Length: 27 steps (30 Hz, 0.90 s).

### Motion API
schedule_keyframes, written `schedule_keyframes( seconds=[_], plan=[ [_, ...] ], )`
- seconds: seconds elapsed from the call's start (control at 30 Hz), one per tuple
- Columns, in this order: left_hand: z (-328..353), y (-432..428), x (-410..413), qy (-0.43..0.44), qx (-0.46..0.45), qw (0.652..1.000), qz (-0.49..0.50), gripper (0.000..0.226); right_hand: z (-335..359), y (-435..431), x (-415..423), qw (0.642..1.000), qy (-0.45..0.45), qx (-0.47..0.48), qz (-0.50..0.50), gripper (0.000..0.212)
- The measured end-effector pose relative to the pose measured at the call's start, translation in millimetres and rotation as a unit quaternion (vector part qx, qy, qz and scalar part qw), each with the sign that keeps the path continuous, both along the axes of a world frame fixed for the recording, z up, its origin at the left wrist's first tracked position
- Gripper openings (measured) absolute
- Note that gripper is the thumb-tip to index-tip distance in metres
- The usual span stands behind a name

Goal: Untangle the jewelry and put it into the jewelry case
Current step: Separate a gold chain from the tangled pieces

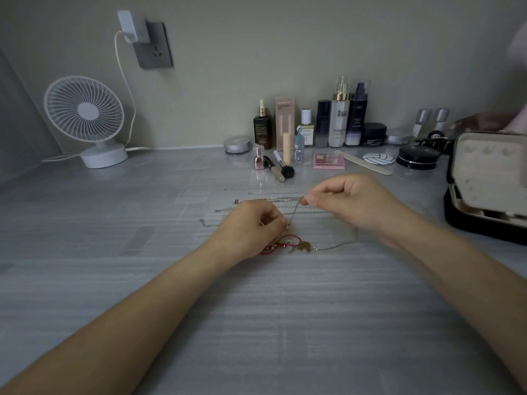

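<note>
Tangled chains (273,209) lie on the table (142,280) centre, jewelry case (484,192) right, fan (85,118) far left.

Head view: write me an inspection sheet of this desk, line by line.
Surface: grey streaked desktop.
Job's things: silver chain stretched between both hands; other chains laid straight behind; red cord tangle by the left hand; jewelry case open at the right edge.
Clutter: cosmetic bottles along the wall, makeup brush, pink palette, nail file, black compact.
Hands: left hand and right hand fingers each pinch the silver chain.
Cables: white cable runs from the charger down behind the desk fan.
Surroundings: plain wall, dim light.
</note>
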<state>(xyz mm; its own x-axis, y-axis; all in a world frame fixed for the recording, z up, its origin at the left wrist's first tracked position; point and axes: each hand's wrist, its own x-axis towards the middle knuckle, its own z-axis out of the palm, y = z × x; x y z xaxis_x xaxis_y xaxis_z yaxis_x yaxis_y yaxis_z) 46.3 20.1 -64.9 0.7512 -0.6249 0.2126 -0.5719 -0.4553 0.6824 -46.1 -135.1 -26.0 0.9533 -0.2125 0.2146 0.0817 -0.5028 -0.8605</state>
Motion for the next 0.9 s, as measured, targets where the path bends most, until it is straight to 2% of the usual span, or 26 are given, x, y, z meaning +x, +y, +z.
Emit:
schedule_keyframes(
  seconds=[0.1,0.3,0.57,0.8,0.83,0.9],
  plan=[
    [0.3,-0.1,0.8,0.027,-0.032,0.999,-0.008,0.016,4.2,2.0,-3.2,0.999,-0.003,0.048,0.001,0.012],
    [6.8,-0.7,-7.0,0.162,-0.092,0.981,-0.049,0.021,3.7,0.1,-2.5,0.997,-0.005,0.081,-0.007,0.013],
    [8.3,1.7,-8.0,0.177,-0.140,0.973,-0.054,0.016,0.7,-2.0,0.2,0.997,-0.018,0.074,-0.017,0.010],
    [14.0,1.8,-7.6,0.061,-0.144,0.988,-0.013,0.018,-13.5,-0.1,6.4,0.995,0.032,-0.092,-0.006,0.008],
    [13.9,2.8,-6.9,0.027,-0.139,0.990,-0.007,0.018,-15.6,-0.6,7.5,0.994,0.039,-0.107,-0.003,0.009],
    [12.7,4.7,-4.7,-0.096,-0.088,0.991,0.014,0.016,-18.7,-2.4,9.3,0.990,0.047,-0.132,0.011,0.014]
  ],
)
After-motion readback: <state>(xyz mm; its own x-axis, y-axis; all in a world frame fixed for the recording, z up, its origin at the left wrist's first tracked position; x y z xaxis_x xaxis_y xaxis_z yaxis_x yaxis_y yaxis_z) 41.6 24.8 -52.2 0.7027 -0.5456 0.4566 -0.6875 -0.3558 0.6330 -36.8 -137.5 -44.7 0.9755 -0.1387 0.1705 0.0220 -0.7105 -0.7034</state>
